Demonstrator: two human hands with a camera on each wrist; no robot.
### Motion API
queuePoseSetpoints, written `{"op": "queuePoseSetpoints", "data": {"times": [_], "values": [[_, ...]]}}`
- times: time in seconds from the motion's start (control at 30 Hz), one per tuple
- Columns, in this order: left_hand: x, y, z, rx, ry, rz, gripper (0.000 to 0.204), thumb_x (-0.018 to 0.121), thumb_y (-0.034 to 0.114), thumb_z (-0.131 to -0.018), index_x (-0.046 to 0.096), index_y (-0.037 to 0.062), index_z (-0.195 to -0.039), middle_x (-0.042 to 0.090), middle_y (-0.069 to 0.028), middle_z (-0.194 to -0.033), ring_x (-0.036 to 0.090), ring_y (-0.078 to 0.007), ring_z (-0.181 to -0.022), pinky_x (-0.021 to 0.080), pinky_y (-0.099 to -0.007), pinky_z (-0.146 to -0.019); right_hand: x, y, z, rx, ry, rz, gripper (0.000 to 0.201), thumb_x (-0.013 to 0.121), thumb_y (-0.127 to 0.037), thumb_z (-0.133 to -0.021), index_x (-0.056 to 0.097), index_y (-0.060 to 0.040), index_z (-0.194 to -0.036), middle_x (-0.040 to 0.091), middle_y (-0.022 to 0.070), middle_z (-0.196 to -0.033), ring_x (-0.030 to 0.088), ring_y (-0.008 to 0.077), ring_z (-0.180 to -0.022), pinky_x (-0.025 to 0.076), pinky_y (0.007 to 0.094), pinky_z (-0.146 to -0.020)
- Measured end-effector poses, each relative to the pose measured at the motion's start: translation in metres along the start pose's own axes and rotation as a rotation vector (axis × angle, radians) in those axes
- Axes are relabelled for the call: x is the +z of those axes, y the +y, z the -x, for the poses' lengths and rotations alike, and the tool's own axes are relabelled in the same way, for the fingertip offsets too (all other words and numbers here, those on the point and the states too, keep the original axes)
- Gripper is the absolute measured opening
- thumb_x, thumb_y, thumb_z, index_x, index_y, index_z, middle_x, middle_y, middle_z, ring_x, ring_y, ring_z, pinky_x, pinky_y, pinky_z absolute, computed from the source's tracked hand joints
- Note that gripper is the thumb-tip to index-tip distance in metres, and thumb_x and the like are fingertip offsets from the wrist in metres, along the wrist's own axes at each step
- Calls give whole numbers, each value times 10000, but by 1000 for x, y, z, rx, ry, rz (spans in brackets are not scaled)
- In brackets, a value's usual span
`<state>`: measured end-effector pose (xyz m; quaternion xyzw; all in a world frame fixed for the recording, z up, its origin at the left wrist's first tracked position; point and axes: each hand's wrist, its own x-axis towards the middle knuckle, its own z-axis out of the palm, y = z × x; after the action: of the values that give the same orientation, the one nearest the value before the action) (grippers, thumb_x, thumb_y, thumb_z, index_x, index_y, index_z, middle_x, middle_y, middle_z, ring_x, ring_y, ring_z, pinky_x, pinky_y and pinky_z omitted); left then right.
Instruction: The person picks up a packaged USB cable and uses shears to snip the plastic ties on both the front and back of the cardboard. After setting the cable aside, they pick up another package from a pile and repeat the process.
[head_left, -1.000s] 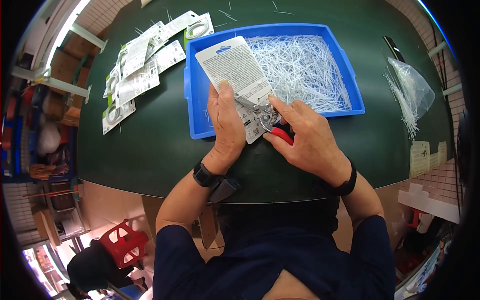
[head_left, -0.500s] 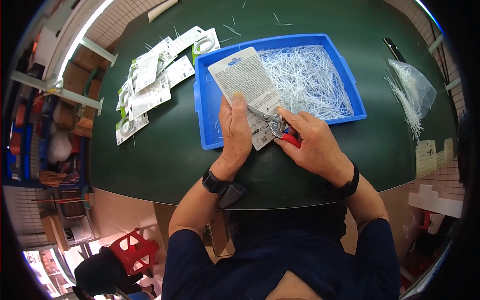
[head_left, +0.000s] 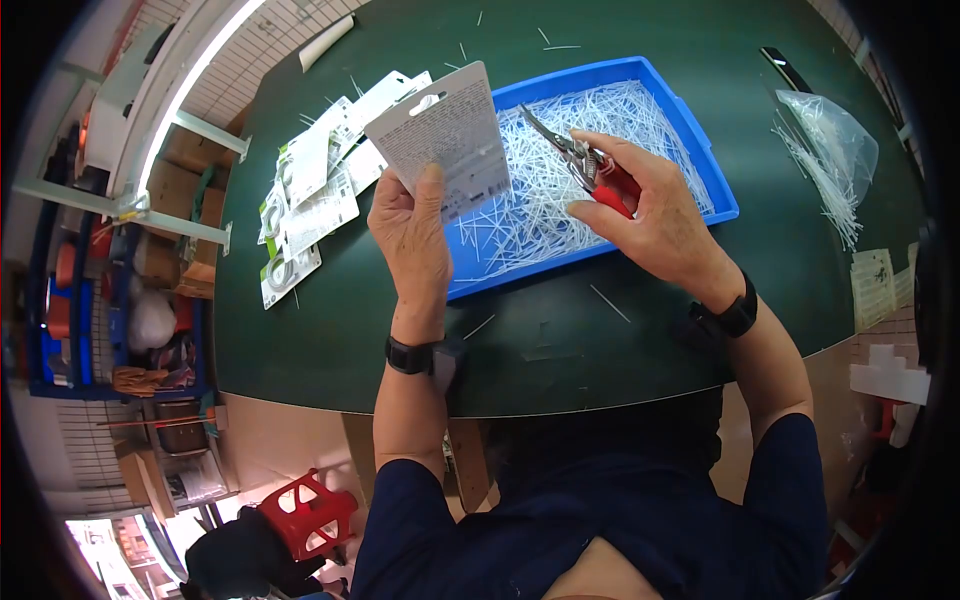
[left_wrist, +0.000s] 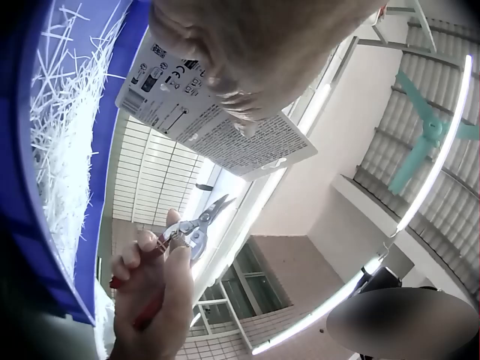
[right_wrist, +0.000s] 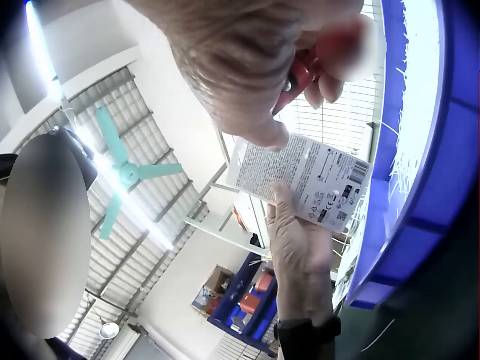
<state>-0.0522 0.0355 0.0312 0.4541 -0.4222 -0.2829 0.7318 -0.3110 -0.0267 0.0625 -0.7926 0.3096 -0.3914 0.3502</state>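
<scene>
Head view: left hand (head_left: pixel 415 242) pinches a printed card (head_left: pixel 445 140), its far face hidden; right hand (head_left: pixel 665 212), at the left's three o'clock, grips red-handled shears (head_left: pixel 574 154), partly covered.

A gap is parting my right hand (head_left: pixel 660 205) and cutters (head_left: pixel 583 167) from the card (head_left: pixel 450 145), which is blocking the way left to the packages (head_left: pixel 322 215).

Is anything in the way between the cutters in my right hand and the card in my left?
Nothing visible stands between them: the cutters in your right hand and the printed card in your left hand are apart, with only open space between. The blue tray lies below.
</scene>
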Motion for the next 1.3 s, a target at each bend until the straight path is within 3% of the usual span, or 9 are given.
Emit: {"op": "queuePoseSetpoints", "data": {"times": [0.03,0.2,0.33,0.43,0.57,0.7,0.83,1.1,1.3], "values": [[0,0,0,116,16,-122,243,723,144,-1043,697,-9,-1232,748,-87,-1184,685,-137,-1082,544,-314,-971,2,2,-1,-19,1,8,659,850,-178,-851,619,-33,-1450,667,87,-949,616,180,-787,515,298,-741],[0,-3,-4,163,74,-281,237,723,130,-1038,706,-6,-1232,750,-80,-1142,688,-125,-1028,566,-330,-936,17,18,3,5,42,-13,636,845,-210,-857,622,-42,-1429,676,102,-971,634,209,-816,534,322,-765],[10,-1,-13,-4,285,90,253,618,256,-1108,704,17,-1102,706,-21,-923,633,-116,-859,554,-320,-836,12,16,14,132,-87,-121,623,863,-195,-835,645,-48,-1400,689,105,-994,648,204,-844,544,330,-776],[-29,-24,-16,-257,-284,898,433,438,387,-1169,630,77,-935,542,26,-730,495,-126,-730,488,-322,-766,14,18,20,-62,-111,-44,666,903,-157,-775,663,-65,-1389,687,110,-983,648,219,-836,546,343,-760],[-16,-10,-1,-440,-317,1070,534,281,411,-1197,497,127,-800,372,13,-658,327,-145,-662,411,-329,-722,23,6,32,-216,-224,56,721,938,-131,-711,675,-74,-1380,673,116,-981,648,254,-828,546,356,-737],[-19,-20,-3,-378,-534,1024,577,233,485,-1191,534,146,-834,425,23,-656,409,-157,-711,437,-356,-775,31,-3,41,-269,-270,138,742,942,-123,-695,672,-80,-1385,657,121,-990,648,293,-838,551,375,-727],[-18,-22,-2,-347,-618,971,618,192,511,-1187,543,140,-837,450,18,-662,419,-162,-711,441,-358,-769,31,-2,42,-270,-279,209,617,905,-195,-781,683,-46,-1336,660,131,-1010,669,294,-896,569,402,-764],[-15,-25,-1,-339,-666,934,631,194,521,-1184,558,135,-843,490,9,-671,435,-162,-720,450,-366,-763,36,3,44,-263,-281,254,571,891,-182,-798,689,-46,-1314,651,121,-995,670,282,-897,568,393,-750],[-10,-19,8,-400,-578,980,557,263,459,-1185,523,133,-816,439,14,-650,399,-150,-697,437,-347,-757,38,5,45,-271,-272,270,550,881,-161,-804,691,-47,-1309,650,116,-985,672,274,-887,572,382,-741]]}}
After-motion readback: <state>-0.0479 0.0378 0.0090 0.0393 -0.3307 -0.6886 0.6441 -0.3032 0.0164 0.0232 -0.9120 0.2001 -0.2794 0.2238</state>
